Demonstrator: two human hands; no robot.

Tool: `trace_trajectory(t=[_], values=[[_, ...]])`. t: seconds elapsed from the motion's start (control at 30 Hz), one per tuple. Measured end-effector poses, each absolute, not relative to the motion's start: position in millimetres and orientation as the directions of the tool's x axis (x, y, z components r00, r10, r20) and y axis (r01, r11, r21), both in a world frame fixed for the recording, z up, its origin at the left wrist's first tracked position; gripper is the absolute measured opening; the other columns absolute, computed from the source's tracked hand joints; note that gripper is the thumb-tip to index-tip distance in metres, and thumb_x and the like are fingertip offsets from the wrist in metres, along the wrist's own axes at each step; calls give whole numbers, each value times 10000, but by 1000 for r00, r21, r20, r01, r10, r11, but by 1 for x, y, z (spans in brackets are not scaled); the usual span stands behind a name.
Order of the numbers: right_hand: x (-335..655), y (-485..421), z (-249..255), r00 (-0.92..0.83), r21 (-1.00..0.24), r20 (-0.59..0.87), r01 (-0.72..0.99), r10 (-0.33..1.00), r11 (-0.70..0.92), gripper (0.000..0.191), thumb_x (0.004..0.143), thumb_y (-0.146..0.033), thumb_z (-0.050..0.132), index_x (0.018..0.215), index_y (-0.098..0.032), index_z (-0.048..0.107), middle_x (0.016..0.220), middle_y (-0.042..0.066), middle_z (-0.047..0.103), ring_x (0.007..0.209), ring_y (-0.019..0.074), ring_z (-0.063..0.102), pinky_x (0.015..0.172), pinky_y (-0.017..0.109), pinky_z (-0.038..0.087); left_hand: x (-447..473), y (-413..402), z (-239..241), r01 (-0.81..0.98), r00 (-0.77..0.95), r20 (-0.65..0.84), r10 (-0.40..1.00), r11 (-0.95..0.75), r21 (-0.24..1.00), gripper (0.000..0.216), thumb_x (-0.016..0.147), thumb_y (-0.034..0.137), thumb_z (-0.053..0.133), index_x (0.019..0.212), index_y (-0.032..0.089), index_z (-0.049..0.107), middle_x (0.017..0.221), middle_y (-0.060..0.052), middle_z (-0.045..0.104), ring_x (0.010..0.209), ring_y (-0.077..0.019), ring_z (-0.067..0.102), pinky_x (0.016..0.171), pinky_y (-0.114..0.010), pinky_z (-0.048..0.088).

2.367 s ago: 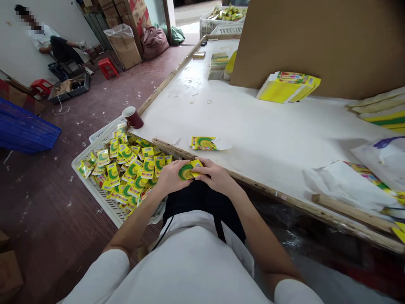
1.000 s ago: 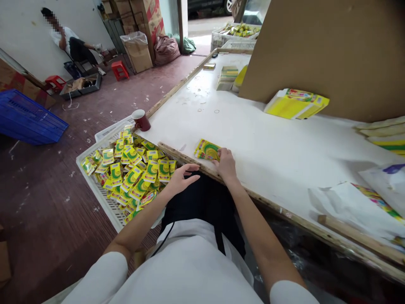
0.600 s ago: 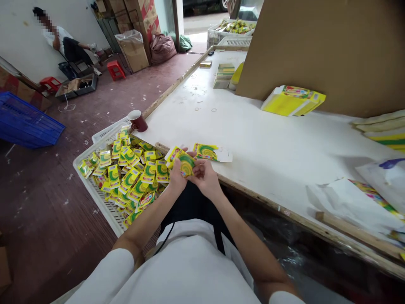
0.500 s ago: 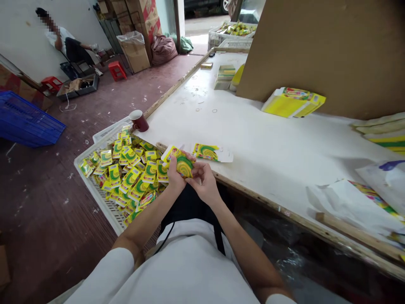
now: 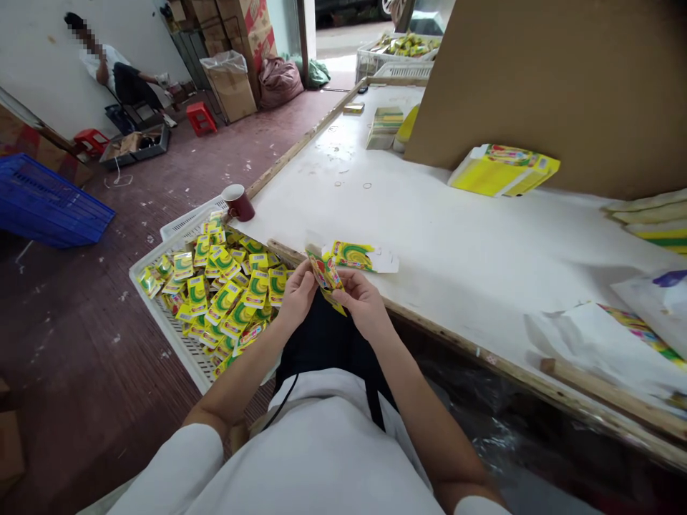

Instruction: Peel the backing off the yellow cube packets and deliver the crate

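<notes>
Packet [image 5: 325, 273] now edge-on, print unreadable

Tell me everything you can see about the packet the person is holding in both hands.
The packet is a small, flat pouch of glossy printed film, yellow and green with red marks; its print is too small to read. It is held tilted, nearly edge-on to the camera, above the person's lap by the table's wooden edge. The left hand pinches its left side and the right hand its lower right side.
</notes>
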State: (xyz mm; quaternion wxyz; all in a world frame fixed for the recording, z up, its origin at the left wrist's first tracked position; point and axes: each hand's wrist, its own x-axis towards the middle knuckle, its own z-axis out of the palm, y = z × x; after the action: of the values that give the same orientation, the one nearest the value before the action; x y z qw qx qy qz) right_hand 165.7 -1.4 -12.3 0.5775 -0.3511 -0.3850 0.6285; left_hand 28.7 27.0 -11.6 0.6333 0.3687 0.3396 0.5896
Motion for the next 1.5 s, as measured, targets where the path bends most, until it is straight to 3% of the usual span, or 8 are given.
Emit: trace_trajectory(t=[0.17, 0.43, 0.7, 0.83, 0.97, 1.2, 1.37, 1.5], values=[[164, -1, -13, -118, -790, -122, -590, 986, -168, 408, 631, -421, 880, 948, -261, 679, 935, -5, 740, 874, 163, 673, 854, 314, 545, 33, 30, -15, -470, 29, -55, 998, 62, 881, 436, 651, 492, 856, 980, 217, 779, 969, -31, 776, 900, -183, 706, 883, -316, 544], [160, 2, -20, 4, -836, -86, -544, 996, -70, 355, 600, -422, 894, 802, -243, 664, 841, -20, 735, 792, 155, 665, 804, 305, 553, 34, 28, -19, -390, -65, -4, 998, -22, 920, 292, 725, 458, 816, 879, 212, 788, 841, 2, 767, 765, -124, 676, 761, -239, 536], [190, -2, -19, 5, -976, 215, 43, 977, 214, 173, 784, -355, 755, 929, -261, 766, 877, 21, 722, 796, 207, 647, 761, 371, 532, -1, 31, 13, -278, 144, 57, 988, -15, 960, 290, 694, 416, 843, 868, 197, 766, 833, -33, 763, 770, -162, 698, 779, -278, 549], [209, -3, -3, -134, -787, 453, 403, 881, 466, 240, 918, -234, 580, 990, -332, 787, 886, 42, 717, 883, 226, 614, 837, 405, 502, -37, 39, 41, -1, 542, -27, 840, 33, 999, 783, 609, 488, 873, 1309, 235, 630, 1203, -131, 716, 1160, -302, 652, 950, -373, 509], [203, -6, 4, -287, -625, 517, 516, 806, 585, 335, 957, -178, 504, 1014, -359, 779, 913, 47, 727, 904, 222, 587, 886, 424, 472, -32, 35, 40, 388, 522, -100, 847, -132, 912, 976, 475, 417, 932, 1362, 246, 564, 1221, -120, 696, 1177, -337, 632, 976, -423, 490], [160, -20, -18, 293, -875, 453, 328, 842, 356, 195, 936, -266, 561, 1061, -306, 705, 1008, 66, 649, 883, 212, 650, 814, 387, 562, 19, 13, 8, 583, 130, 108, 986, -164, 795, 747, 608, 266, 810, 1294, 212, 519, 1098, -94, 678, 1011, -316, 650, 888, -428, 506], [167, -19, -16, 269, -967, 218, -70, 938, 244, 335, 818, -373, 732, 1097, -266, 581, 1002, 41, 659, 771, 168, 657, 750, 339, 567, 11, 14, 4, 592, 223, 156, 962, -261, 762, 834, 679, 270, 754, 1423, 204, 382, 1250, -122, 620, 1096, -296, 621, 938, -414, 492], [184, -3, -8, 95, -953, -56, -301, 994, -25, 405, 743, -520, 764, 998, -233, 635, 875, 39, 710, 760, 201, 658, 708, 349, 563, 4, 8, -2, 493, 424, 294, 857, -491, 718, 873, 700, 254, 752, 1471, 236, 344, 1386, -122, 547, 1187, -280, 593, 999, -385, 477]])
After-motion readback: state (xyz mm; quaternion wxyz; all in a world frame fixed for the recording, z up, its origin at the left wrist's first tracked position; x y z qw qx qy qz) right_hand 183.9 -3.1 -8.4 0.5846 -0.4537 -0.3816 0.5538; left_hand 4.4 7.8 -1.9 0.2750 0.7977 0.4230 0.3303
